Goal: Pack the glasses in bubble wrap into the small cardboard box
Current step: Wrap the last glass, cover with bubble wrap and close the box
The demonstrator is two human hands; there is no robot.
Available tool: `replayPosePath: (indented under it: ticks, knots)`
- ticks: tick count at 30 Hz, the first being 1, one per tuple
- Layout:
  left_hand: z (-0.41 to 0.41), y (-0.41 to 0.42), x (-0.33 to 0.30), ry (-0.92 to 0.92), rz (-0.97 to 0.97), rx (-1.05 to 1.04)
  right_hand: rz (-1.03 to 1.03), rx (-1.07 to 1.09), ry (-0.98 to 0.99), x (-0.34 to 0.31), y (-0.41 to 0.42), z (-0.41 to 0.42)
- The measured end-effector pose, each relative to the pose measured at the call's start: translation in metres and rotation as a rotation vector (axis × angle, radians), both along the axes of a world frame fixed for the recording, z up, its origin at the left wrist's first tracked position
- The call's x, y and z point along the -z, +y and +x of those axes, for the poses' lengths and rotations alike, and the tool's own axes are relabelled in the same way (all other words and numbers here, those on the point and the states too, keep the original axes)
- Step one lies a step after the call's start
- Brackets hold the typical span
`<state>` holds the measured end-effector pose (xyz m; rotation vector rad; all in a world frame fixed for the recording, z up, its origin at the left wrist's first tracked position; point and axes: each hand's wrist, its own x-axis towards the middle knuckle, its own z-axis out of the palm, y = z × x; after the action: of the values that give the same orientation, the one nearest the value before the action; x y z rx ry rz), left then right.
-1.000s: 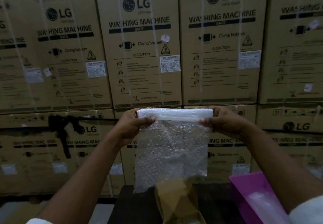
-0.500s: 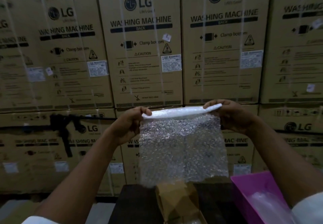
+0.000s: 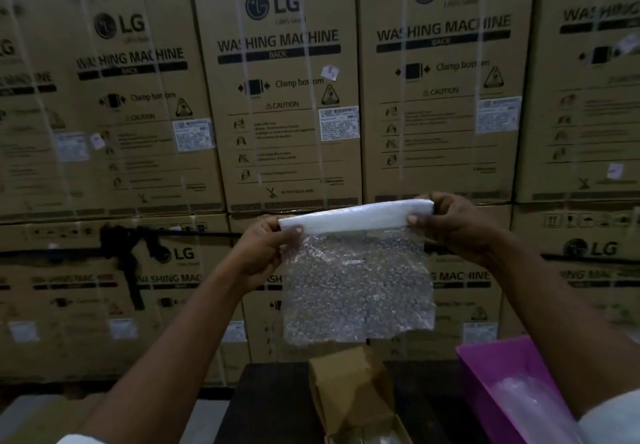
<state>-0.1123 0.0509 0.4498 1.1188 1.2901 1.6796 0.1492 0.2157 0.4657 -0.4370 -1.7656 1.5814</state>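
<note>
I hold a clear bubble wrap sheet (image 3: 358, 284) up at chest height, its top edge folded into a white band. My left hand (image 3: 258, 253) pinches the band's left end and my right hand (image 3: 450, 227) pinches its right end. The sheet hangs flat below them. Directly under it, on the dark table (image 3: 273, 405), stands the small cardboard box (image 3: 349, 391) with its flaps up. No glasses are visible in the sheet; the box's inside is mostly hidden.
A purple bin (image 3: 502, 377) with clear plastic inside sits at the table's right. Behind the table rises a wall of strapped washing machine cartons (image 3: 287, 97).
The sheet has swung out flat and its top band now tilts up to the right. My right hand has risen slightly; the left stays about level.
</note>
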Motion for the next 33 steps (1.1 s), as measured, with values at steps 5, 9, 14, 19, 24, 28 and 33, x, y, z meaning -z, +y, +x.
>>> replayPosePath:
  ticks: [5, 9, 14, 19, 24, 28, 33]
  knots:
    - [0.001, -0.003, -0.001, 0.007, -0.086, 0.068, 0.043, -0.132, -0.091, 0.003, -0.002, 0.003]
    - [-0.004, -0.004, -0.002, -0.095, 0.007, 0.151, 0.046, -0.118, 0.029, 0.000, -0.004, 0.005]
    - [-0.007, -0.013, -0.005, -0.151, 0.036, 0.179, -0.046, -0.174, 0.033, -0.005, 0.002, 0.014]
    - [-0.009, -0.004, 0.001, 0.006, -0.002, 0.091, 0.093, -0.016, -0.132, -0.008, -0.002, 0.011]
    - [0.001, -0.006, -0.001, 0.024, 0.025, -0.015, -0.005, -0.052, -0.057, -0.005, -0.005, 0.004]
    - [0.003, -0.009, -0.001, 0.026, 0.025, -0.017, -0.044, -0.101, -0.140, 0.006, -0.010, 0.001]
    - [-0.002, -0.009, 0.001, 0.040, -0.042, 0.065, -0.093, -0.129, -0.017, 0.006, -0.005, 0.000]
